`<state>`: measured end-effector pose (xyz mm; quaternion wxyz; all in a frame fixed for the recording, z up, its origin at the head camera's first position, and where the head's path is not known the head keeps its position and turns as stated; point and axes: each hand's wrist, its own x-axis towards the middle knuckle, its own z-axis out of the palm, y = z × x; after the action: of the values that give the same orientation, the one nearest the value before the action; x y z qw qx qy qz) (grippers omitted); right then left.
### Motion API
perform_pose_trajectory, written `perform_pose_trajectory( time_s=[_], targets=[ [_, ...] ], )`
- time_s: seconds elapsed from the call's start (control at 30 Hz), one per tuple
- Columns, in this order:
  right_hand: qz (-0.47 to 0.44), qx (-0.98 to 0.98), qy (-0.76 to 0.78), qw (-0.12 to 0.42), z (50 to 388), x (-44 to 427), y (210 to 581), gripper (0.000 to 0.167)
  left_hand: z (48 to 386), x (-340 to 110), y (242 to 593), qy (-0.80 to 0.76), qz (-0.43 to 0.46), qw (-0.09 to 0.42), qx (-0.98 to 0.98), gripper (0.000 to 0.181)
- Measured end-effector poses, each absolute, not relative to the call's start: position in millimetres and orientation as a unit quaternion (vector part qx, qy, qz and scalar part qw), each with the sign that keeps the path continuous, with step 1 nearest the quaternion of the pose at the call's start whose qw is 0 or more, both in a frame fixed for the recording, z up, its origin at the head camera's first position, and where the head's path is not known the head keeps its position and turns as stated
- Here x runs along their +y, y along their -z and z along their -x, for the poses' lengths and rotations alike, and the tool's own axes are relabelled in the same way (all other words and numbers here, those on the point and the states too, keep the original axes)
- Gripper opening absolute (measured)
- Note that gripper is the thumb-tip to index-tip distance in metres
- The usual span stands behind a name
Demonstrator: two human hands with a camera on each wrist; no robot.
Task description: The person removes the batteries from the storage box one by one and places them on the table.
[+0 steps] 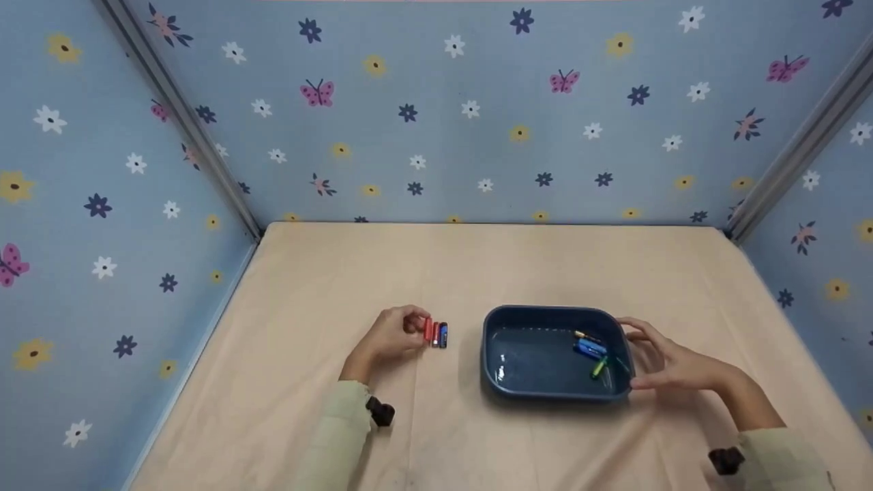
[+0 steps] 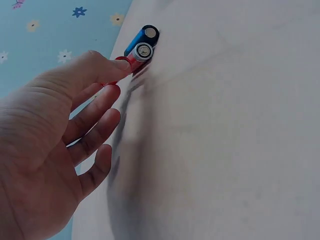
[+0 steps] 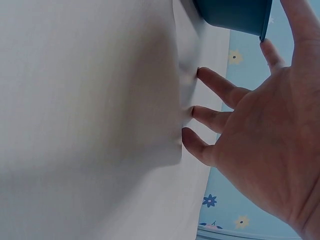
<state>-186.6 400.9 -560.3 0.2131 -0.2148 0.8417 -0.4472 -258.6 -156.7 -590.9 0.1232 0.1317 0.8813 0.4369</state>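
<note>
My left hand (image 1: 392, 334) pinches a red battery (image 1: 427, 329) between thumb and index finger, at the left end of a short row on the cloth. Beside it stand a second red battery (image 1: 436, 335) and a blue battery (image 1: 443, 335); the left wrist view shows the ends of the blue one (image 2: 150, 33) and its red neighbour (image 2: 144, 51). A dark blue box (image 1: 525, 358) lies to the right. My right hand (image 1: 682, 361) touches its right rim with spread fingers; in the right wrist view, other fingertips (image 3: 187, 135) rest on the cloth.
Inside the box, towards its right end, lie blue batteries (image 1: 590, 348), a green-yellow battery (image 1: 599, 367) and a gold-and-black one (image 1: 587, 336). A beige cloth (image 1: 327, 273) covers the table. Flowered blue panels (image 1: 443, 88) enclose the back and both sides.
</note>
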Motion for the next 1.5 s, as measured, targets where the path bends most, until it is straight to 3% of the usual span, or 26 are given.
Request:
perform_pose_trajectory(
  time_s=[0.73,1.03,1.33,1.5],
  targets=[
    [0.211,0.845,0.445,0.209,186.1,402.2,559.7,0.105,256.6,-149.4,587.7,-0.421,-0.112,0.152,0.887,0.048],
    [0.209,0.844,0.449,0.208,185.9,403.2,562.8,0.104,256.9,-156.1,573.6,-0.417,-0.113,0.198,0.88,0.061],
    [0.21,0.843,0.449,0.209,185.3,402.7,563.6,0.103,262.5,-160.0,547.0,-0.372,-0.12,0.169,0.905,0.05],
    [0.209,0.843,0.451,0.207,184.2,403.2,560.6,0.103,262.6,-152.1,548.7,-0.371,-0.107,0.138,0.912,0.04]
  ],
)
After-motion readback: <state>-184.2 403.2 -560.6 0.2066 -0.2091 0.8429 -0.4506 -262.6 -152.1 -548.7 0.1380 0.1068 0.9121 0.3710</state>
